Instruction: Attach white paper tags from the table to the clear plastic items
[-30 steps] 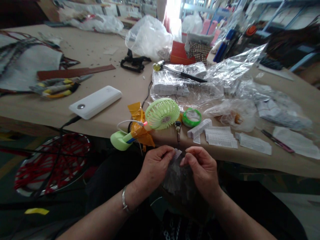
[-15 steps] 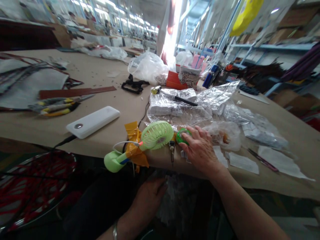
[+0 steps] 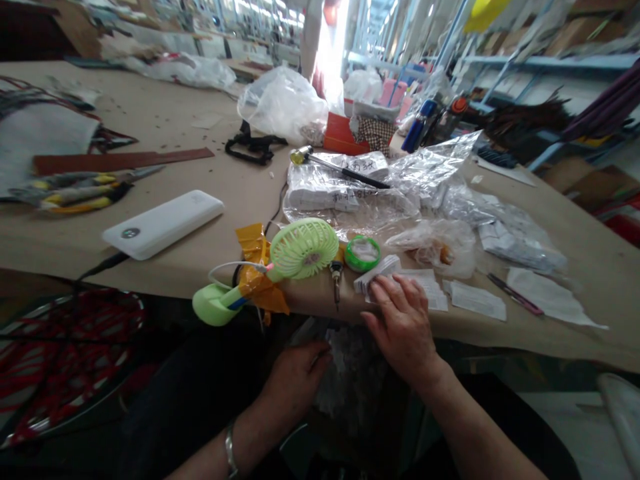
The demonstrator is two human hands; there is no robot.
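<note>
The right hand [image 3: 403,327] is laid flat, fingers spread, on the labels [image 3: 395,277] at the table [image 3: 240,200] edge; one is best slid off singly. Clear film [image 3: 345,367] is held by the left hand [image 3: 295,380] in the lap

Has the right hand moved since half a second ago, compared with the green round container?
Yes. The right hand was covering the green round container; now it lies nearer the table edge, fingers on the white paper strips, the container uncovered.
</note>
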